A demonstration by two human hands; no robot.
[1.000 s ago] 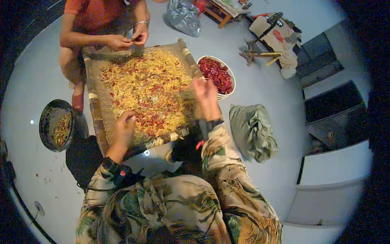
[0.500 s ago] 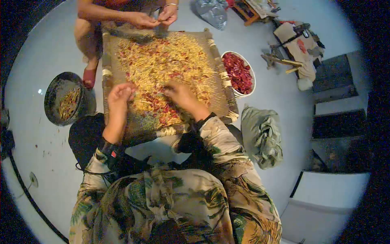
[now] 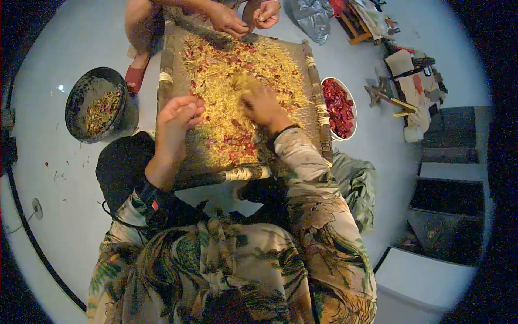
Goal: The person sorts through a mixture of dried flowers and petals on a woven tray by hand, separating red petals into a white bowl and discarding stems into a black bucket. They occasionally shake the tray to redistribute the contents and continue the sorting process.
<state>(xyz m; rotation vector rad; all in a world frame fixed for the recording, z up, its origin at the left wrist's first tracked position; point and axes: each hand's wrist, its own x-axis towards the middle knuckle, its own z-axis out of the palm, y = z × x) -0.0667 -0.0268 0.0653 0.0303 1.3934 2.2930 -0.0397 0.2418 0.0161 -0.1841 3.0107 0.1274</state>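
Note:
A woven rack with a wooden frame (image 3: 164, 102) is spread with yellow seeds (image 3: 218, 105) and red dried chilli pieces (image 3: 240, 144). My left hand (image 3: 181, 114) is raised over its left side, with the fingers curled in against the thumb; whatever they pinch is too small to make out. My right hand (image 3: 265, 109) is low over the middle of the seeds, palm down, fingers apart and slightly bent. Just beyond its fingertips, a clump of yellow seeds (image 3: 244, 85) is smeared by motion.
Across the rack, another person's hands (image 3: 229, 20) are close together. A black basin (image 3: 74, 116) with a seed and chilli mix stands left. On the right are a white bucket (image 3: 354, 121) of red chilli pieces and a pale green sack (image 3: 356, 186). A grey plastic bag (image 3: 313, 21) lies behind.
The view has shifted, so the rack sits further right and higher. My right hand has swept forward over the seeds. My left hand stays raised, its fingers more curled.

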